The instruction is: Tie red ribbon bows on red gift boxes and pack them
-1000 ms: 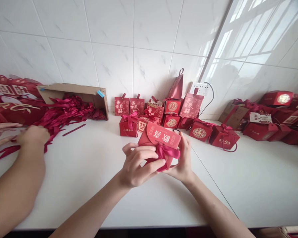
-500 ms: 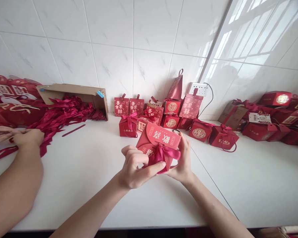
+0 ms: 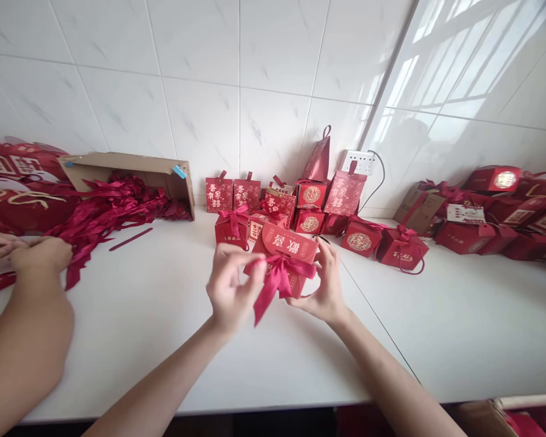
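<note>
A small red gift box point(image 3: 291, 246) with gold characters on its flap is held just above the white counter point(image 3: 173, 315). A dark red ribbon bow point(image 3: 275, 276) is tied across its front, one tail hanging down. My left hand point(image 3: 230, 291) pinches the bow's left loop. On the box's right side, my right hand point(image 3: 325, 285) has its fingers curled round the box and the bow's right end.
Another person's arm and hands point(image 3: 25, 267) work at the far left among loose ribbons point(image 3: 104, 212) spilling from a cardboard box point(image 3: 127, 173). Several finished red boxes point(image 3: 309, 209) stand at the back wall by a socket point(image 3: 359, 161). More red boxes point(image 3: 505, 218) lie at right.
The box has tilted and dropped nearer the counter. My left hand moved from covering the bow to pulling its left loop outward, and a ribbon tail now hangs free.
</note>
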